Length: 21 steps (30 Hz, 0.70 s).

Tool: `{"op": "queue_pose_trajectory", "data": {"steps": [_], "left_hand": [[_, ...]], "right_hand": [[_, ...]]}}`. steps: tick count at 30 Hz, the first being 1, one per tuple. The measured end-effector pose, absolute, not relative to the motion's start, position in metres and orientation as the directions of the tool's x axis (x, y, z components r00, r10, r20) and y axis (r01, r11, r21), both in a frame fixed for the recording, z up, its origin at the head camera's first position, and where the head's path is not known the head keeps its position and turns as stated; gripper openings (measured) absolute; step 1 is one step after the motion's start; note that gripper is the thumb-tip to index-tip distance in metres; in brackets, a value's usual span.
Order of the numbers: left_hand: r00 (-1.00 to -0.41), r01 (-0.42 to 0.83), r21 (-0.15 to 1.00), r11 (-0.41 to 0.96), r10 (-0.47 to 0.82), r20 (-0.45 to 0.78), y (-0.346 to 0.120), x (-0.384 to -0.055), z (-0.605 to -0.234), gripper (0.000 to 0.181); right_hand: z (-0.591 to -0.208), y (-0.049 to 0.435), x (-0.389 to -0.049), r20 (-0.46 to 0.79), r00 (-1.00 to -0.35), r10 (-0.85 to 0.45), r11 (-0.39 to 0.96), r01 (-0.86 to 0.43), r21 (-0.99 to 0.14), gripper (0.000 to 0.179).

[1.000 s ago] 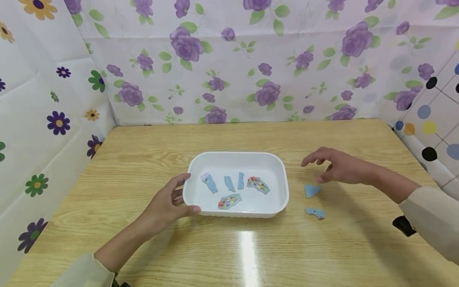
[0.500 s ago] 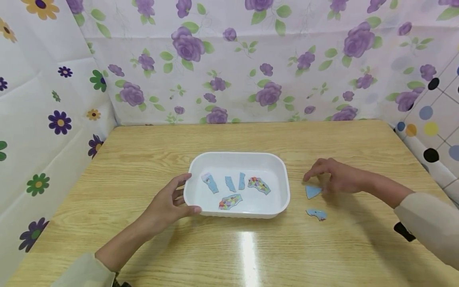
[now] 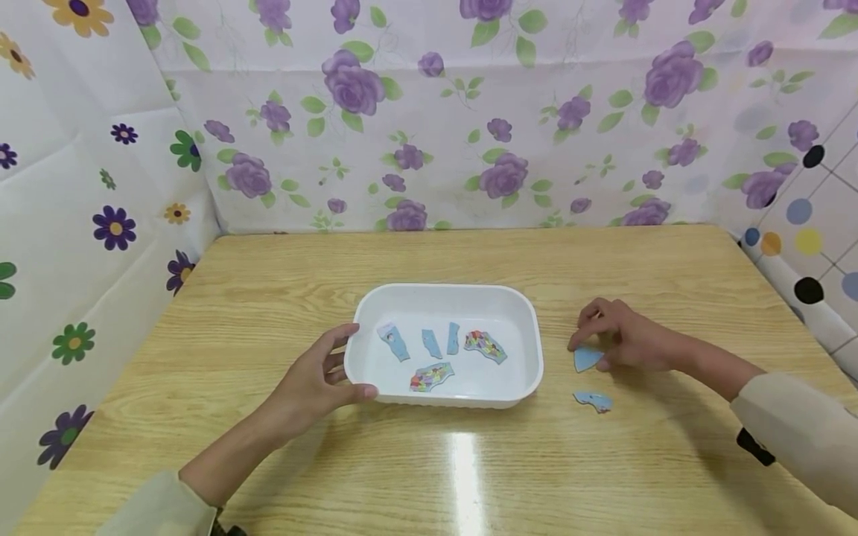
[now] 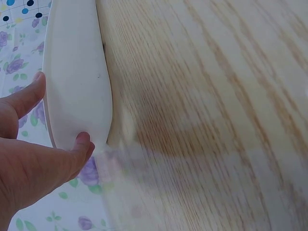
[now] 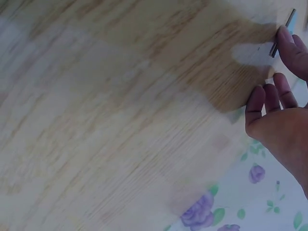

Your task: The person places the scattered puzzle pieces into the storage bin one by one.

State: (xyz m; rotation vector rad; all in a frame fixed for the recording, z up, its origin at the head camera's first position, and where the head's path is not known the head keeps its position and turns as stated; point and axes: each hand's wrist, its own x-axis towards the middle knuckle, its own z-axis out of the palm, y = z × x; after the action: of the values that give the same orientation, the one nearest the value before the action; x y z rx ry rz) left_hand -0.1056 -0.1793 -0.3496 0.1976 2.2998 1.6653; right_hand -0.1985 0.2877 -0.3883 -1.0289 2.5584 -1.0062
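My left hand (image 3: pixel 311 380) grips the left end of a white plastic tray (image 3: pixel 445 400), thumb at the near corner and fingers along the end. In the left wrist view, the thumb and a finger of this hand (image 4: pixel 43 156) touch the tray's wall (image 4: pixel 79 72). Right of the tray, my right hand (image 3: pixel 620 339) pinches a small blue jigsaw puzzle piece (image 3: pixel 586 359) between thumb and fingers. The right wrist view shows that piece (image 5: pixel 288 33) edge-on by the thumb of the hand (image 5: pixel 284 115). Several puzzle pieces lie inside the tray, including a colorful one (image 3: pixel 431 377).
Another blue puzzle piece (image 3: pixel 593 401) lies on the wooden table (image 3: pixel 281 290), nearer to me than the pinched one. Flowered sheets (image 3: pixel 429 149) hang behind the table and at its left. A dotted sheet (image 3: pixel 824 246) stands at the right.
My right hand has come down from above the blue triangular piece, and its thumb and fingers have closed on it. The left hand has stayed on the tray.
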Motion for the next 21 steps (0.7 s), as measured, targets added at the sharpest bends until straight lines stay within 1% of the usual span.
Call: {"op": "queue_pose_trajectory", "data": {"steps": [6,11,15,18,21], "left_hand": [[-0.947,-0.061,0.945,0.322,0.280,-0.157,-0.179,-0.105,-0.349,0.096],[-0.946,-0.065,0.946,0.316,0.283,-0.159,-0.179,-0.106,-0.350,0.095],[-0.946,-0.068,0.946,0.317,0.280,-0.161,-0.179,-0.106,-0.351,0.096],[-0.947,-0.071,0.945,0.320,0.276,-0.165,-0.179,-0.106,-0.351,0.097],[-0.948,-0.072,0.944,0.321,0.273,-0.165,-0.179,-0.106,-0.350,0.097]], "right_hand": [[-0.393,0.293,-0.200,0.088,-0.740,-0.667,0.494,-0.528,-0.691,0.038],[-0.398,0.298,-0.200,0.118,-0.743,-0.659,0.494,-0.546,-0.676,0.037],[-0.400,0.298,-0.199,0.116,-0.757,-0.643,0.504,-0.532,-0.680,0.031],[-0.400,0.297,-0.197,0.100,-0.779,-0.619,0.526,-0.506,-0.683,0.024],[-0.399,0.297,-0.195,0.087,-0.796,-0.599,0.546,-0.486,-0.682,0.021]]}}
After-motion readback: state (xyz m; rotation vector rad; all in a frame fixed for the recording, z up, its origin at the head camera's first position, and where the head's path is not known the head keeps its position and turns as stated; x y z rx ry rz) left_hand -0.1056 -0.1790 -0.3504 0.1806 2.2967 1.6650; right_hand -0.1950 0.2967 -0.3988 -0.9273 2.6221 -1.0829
